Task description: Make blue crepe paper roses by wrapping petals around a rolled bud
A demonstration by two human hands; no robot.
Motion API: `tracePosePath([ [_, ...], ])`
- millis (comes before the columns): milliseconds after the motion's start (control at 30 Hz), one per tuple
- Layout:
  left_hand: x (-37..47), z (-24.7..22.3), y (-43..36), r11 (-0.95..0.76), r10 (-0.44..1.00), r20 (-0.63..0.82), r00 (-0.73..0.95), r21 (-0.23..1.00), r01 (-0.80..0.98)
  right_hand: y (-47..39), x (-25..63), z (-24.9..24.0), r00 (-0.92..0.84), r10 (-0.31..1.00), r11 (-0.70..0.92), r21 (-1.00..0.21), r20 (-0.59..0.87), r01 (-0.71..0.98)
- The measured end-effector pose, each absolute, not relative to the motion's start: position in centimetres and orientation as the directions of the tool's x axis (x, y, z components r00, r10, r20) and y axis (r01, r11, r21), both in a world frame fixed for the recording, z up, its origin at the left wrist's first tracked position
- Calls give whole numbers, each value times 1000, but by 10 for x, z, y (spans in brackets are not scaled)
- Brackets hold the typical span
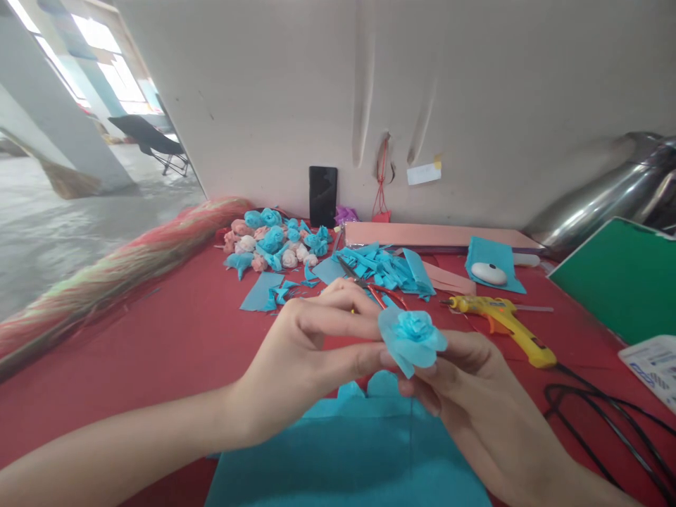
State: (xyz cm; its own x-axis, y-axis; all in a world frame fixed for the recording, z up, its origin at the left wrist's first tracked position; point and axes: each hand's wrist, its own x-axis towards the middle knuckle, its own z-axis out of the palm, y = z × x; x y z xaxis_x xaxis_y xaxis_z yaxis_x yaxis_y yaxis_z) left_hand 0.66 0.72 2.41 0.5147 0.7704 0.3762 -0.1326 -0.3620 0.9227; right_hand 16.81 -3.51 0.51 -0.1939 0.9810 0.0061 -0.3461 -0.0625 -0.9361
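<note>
A blue paper flower [413, 336] with layered petals is held up between both hands over the table. My left hand [327, 331] pinches an outer petal between thumb and forefinger. From below and to the right, my right hand [470, 387] grips the flower's base, which its fingers mostly hide. Under the hands lies a large sheet of blue crepe paper [338, 458] with a scalloped upper edge. Red-handled scissors [379, 292] lie just behind the flower, partly covered by it and my left hand.
Behind are a pile of pink, white and blue paper flowers [272, 239], blue paper scraps [385, 267] and an upright phone [322, 196]. At right lie a yellow glue gun [507, 320] with a black cord, a white oval object [489, 273] and a green board [623, 282].
</note>
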Motion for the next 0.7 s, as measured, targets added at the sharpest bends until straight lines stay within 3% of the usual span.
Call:
tracePosePath([
  [700, 7, 26, 9, -267, 791, 297, 535, 954, -136, -37, 171, 6, -205, 978, -37, -964, 19, -263],
])
